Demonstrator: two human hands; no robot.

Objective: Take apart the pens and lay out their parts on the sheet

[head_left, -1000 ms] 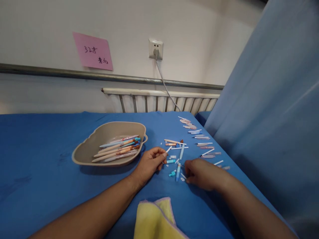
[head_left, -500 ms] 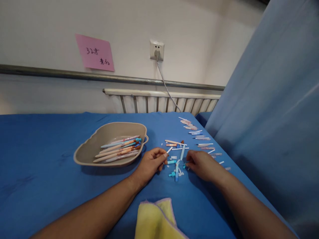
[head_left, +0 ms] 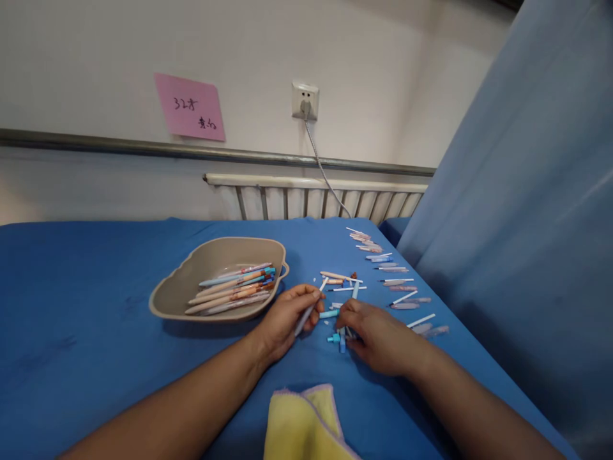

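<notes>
My left hand (head_left: 293,317) is closed around a pale pen barrel (head_left: 303,321), from which a white refill (head_left: 324,283) sticks up past the fingertips. My right hand (head_left: 376,331) reaches into a small heap of pen parts, fingers bent together and pointing down; whatever is between them is hidden. Beside its fingers lie a light-blue pen tube (head_left: 329,314), a blue-ended tube (head_left: 342,343) and a small turquoise piece (head_left: 332,338). Behind the heap are a peach barrel (head_left: 334,275) and a loose refill (head_left: 348,289).
A beige basket (head_left: 165,310) with several assembled pens (head_left: 234,291) stands left of my hands. Rows of pen parts (head_left: 395,282) line the right side of the blue cloth (head_left: 115,370). A yellow cloth (head_left: 297,425) lies in front. A blue curtain (head_left: 517,211) hangs at right.
My right hand has moved left over the small parts. My left hand has turned slightly, and the pen barrel in it now shows below the fingers. The view has shifted a little.
</notes>
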